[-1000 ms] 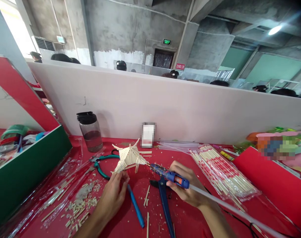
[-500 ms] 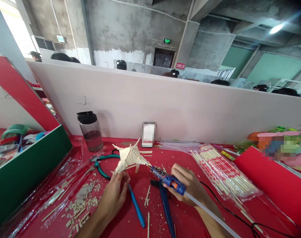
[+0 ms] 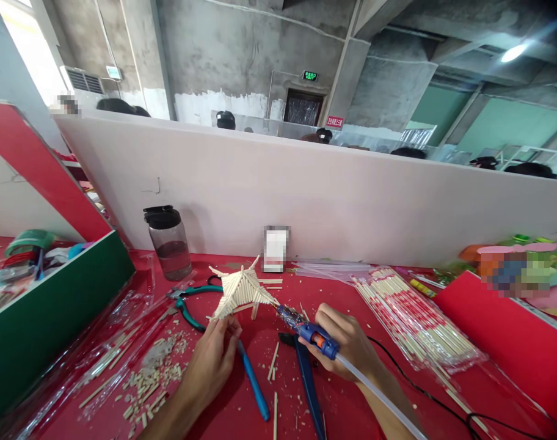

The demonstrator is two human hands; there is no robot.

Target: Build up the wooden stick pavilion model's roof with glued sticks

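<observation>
My left hand (image 3: 218,347) pinches the lower left point of a star made of pale wooden sticks (image 3: 242,292), tilted up off the table. In my right hand (image 3: 345,336) is a blue hot glue gun (image 3: 313,335), its nozzle at the star's right point; whether it touches I cannot tell. A long clear glue stick (image 3: 374,391) sticks out of the gun's back. Below my left hand lies a blue pen-like tool (image 3: 254,382). Dark blue-handled cutters (image 3: 308,385) lie under the glue gun, and green-handled pliers (image 3: 189,315) lie left of the star.
A water bottle (image 3: 169,244) and a blurred phone-like object (image 3: 275,249) stand against the white partition (image 3: 328,195). Bundled sticks in plastic (image 3: 418,318) lie at the right. Cut stick bits (image 3: 154,385) litter the left. A black cord (image 3: 411,379) runs right; a green box wall (image 3: 63,324) borders the left.
The rear of the glue gun has shifted slightly left and down with my right hand, while its nozzle stays by the star's right point. My left hand and the star look unchanged.
</observation>
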